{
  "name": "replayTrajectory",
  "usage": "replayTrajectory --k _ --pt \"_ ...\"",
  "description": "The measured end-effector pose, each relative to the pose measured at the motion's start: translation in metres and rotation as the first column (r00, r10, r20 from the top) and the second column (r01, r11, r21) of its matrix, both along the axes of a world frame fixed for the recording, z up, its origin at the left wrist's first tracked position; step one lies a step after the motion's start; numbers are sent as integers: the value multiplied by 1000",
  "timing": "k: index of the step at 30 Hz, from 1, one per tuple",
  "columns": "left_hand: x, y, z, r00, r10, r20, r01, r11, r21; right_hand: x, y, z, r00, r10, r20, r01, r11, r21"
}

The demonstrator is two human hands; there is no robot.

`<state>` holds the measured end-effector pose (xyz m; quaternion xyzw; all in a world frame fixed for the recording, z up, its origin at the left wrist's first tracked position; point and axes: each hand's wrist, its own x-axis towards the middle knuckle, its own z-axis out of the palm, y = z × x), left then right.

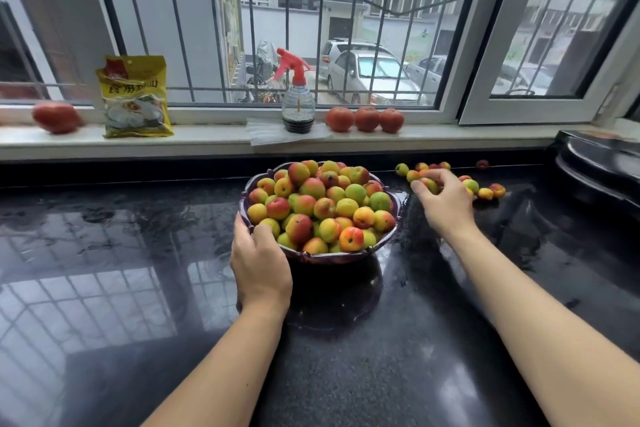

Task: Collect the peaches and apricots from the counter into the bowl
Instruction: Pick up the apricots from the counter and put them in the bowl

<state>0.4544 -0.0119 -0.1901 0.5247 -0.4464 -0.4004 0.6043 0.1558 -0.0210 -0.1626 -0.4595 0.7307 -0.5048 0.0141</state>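
Bowl (320, 257), heaped with fruit, gripped by left hand (259, 263); right hand (445, 199) clutches apricots (431, 185).

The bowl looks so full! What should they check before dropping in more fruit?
1. Left hand grips the bowl rim: ok.
2. Right hand has fruit pinched: ok.
3. Room in the bowl: not ok, already heaped.
4. Loose fruit within reach on the counter: ok.
5. Path from hand to bowl clear: ok.
6. Far fruit by the wall reachable: cannot tell.
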Motion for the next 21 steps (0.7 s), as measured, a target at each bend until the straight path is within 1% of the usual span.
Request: replayTrajectory --k 2,3,4,6,9,11,12,14,16,17,19,20,21 --pt "0 -1 0 1000 7 4 -7 1000 3 24 6 17 966 183 184 -167 981 -99" --pt "0 -1 0 1000 6 6 -6 1000 5 36 9 23 936 265 233 -244 963 -117" --pt "1 0 0 1000 2 3 -2 1000 4 46 10 27 916 319 244 -299 947 -118" --pt "2 2 1 1000 -13 -2 13 1000 -2 65 10 35 921 342 184 -329 939 -99" --pt "4 4 3 1000 -23 -7 23 1000 -1 82 3 39 950 294 100 -288 955 -70" --pt "4 4 4 999 -32 -11 32 999 7 85 1 33 951 292 105 -289 957 -42" --pt "4 4 4 999 -38 -13 38 999 9 85 2 26 949 285 132 -279 958 -61" --pt "4 6 5 999 -38 -21 38 999 9 81 8 13 940 256 225 -224 961 -160" --pt "4 4 6 999 -28 -25 29 1000 7 75 11 2 897 248 366 -166 956 -240" --pt "4 4 5 999 -26 -22 26 1000 8 70 12 -3 877 233 420 -134 959 -252" --pt "5 5 4 1000 -21 -18 21 1000 1 59 14 -11 889 127 439 -32 976 -216" --pt "5 5 4 1000 -20 -16 20 1000 3 52 14 -15 910 37 413 36 985 -167" --pt "4 5 4 1000 -21 -11 21 1000 5 44 13 -18 933 -83 350 121 989 -87"
